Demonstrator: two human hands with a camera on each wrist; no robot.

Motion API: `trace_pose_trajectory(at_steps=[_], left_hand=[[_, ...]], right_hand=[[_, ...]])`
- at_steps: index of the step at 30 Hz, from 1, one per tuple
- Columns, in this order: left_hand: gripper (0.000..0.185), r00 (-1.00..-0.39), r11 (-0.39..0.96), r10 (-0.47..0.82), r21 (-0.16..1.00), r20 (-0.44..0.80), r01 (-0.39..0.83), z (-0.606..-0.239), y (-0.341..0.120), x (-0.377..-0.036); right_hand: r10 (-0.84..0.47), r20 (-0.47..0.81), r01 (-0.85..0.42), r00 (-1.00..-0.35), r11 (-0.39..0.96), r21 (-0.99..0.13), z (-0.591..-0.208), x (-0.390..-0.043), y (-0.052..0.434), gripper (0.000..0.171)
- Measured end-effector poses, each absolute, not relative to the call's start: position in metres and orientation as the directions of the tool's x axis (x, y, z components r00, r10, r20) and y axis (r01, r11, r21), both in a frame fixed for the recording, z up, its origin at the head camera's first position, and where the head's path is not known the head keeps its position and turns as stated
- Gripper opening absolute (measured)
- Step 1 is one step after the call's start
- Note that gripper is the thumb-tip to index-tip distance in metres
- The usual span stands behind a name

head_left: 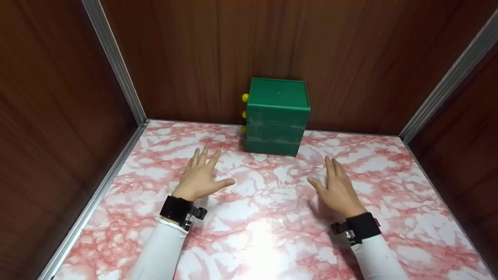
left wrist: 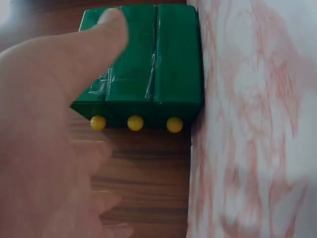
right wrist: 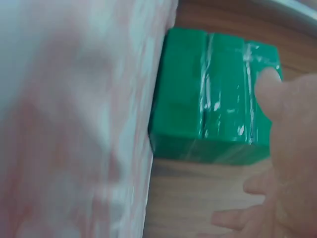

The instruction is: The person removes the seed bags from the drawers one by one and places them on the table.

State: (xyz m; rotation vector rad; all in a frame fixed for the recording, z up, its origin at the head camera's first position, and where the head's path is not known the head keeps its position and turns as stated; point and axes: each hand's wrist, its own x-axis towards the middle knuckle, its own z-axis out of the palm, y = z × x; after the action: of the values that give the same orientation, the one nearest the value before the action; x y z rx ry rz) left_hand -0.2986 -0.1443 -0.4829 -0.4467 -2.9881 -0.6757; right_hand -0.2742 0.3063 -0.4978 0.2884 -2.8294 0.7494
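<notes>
A green box of three stacked drawers point(head_left: 277, 124) stands at the back of the table, close to the rear panel. Three round yellow knobs point(left wrist: 135, 123) stick out in a row from its left side, and clear tape runs along the seams between the tiers. My left hand point(head_left: 199, 179) is held over the table in front and to the left of the box, fingers spread and nothing in it. On the other side, my right hand point(head_left: 337, 188) hovers to the front right, thumb apart from extended fingers, also holding nothing. Both hands are apart from the box.
The tabletop point(head_left: 268, 210) has a red and white marbled surface with a bright glare near the front. Dark wood panels point(head_left: 186, 62) enclose it at the back and both sides, with metal strips point(head_left: 116, 58) at the corners.
</notes>
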Motion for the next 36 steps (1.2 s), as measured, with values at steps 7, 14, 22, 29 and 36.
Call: trace_pose_trajectory(at_steps=[7, 14, 22, 29, 36], left_hand=[[0.113, -0.948, 0.788, 0.270, 0.526, 0.171, 0.319, -0.469, -0.132, -0.327], [0.096, -0.936, 0.576, 0.273, 0.742, 0.223, 0.345, -0.446, -0.111, -0.363], [0.088, -0.940, 0.328, 0.260, 0.896, 0.220, 0.301, -0.428, -0.081, -0.392], [0.091, -0.964, 0.164, 0.212, 0.967, 0.159, 0.195, -0.418, -0.059, -0.403], [0.092, -0.966, 0.157, 0.207, 0.969, 0.156, 0.191, -0.417, -0.049, -0.410]], right_hand=[[-0.067, 0.219, -0.193, -0.973, 0.757, -0.624, -0.471, -0.301, 0.280, 0.091], [0.007, 0.219, -0.164, -0.976, 0.639, -0.751, -0.433, -0.339, 0.265, 0.093], [0.055, 0.150, -0.091, -0.987, 0.581, -0.809, -0.406, -0.376, 0.251, 0.104], [0.122, 0.058, 0.011, -0.991, 0.500, -0.866, -0.393, -0.397, 0.239, 0.103], [0.122, 0.001, 0.049, -0.993, 0.405, -0.913, -0.390, -0.409, 0.229, 0.094]])
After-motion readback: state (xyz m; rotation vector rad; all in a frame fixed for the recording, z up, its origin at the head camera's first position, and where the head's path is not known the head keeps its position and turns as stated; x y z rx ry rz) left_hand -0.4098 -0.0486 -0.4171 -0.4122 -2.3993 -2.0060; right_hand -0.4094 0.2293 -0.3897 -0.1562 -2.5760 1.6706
